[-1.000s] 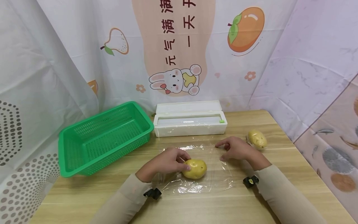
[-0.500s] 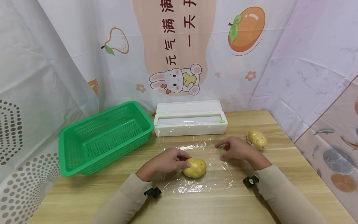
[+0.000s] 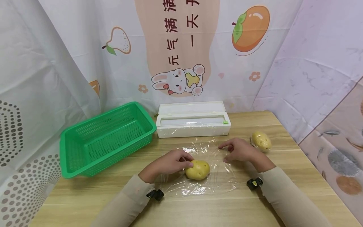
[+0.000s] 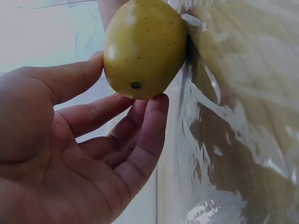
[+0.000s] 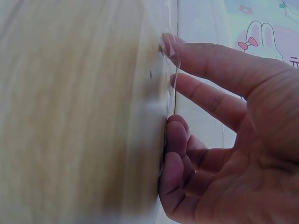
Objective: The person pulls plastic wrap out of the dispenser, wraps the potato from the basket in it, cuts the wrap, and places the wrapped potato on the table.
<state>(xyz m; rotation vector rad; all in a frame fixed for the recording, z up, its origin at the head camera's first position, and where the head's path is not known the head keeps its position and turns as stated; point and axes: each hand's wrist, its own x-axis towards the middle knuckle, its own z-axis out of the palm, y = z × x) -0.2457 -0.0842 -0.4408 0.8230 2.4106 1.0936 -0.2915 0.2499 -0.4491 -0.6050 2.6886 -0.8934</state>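
Note:
A yellow potato [image 3: 199, 171] rests on a clear sheet of cling film [image 3: 198, 190] on the table. My left hand [image 3: 171, 162] holds the potato's left end, with thumb and fingertips on opposite sides in the left wrist view; a dark eye marks the potato [image 4: 145, 51] there. My right hand [image 3: 239, 150] lies at the film's right side, index finger and thumb stretched onto it, nothing held. In the right wrist view, film wraps over the thumb tip [image 5: 172, 46], and the other fingers bend against the table surface.
A white cling film box [image 3: 193, 130], lid raised, stands behind the sheet with its roll showing. Another potato [image 3: 261, 141], wrapped in film, sits beyond my right wrist. A green basket [image 3: 64, 157] stands at the left. Printed curtains hang behind the table.
My left thumb has shifted slightly up the potato's left end, and the potato has turned a little away from me. My right hand has stayed in place.

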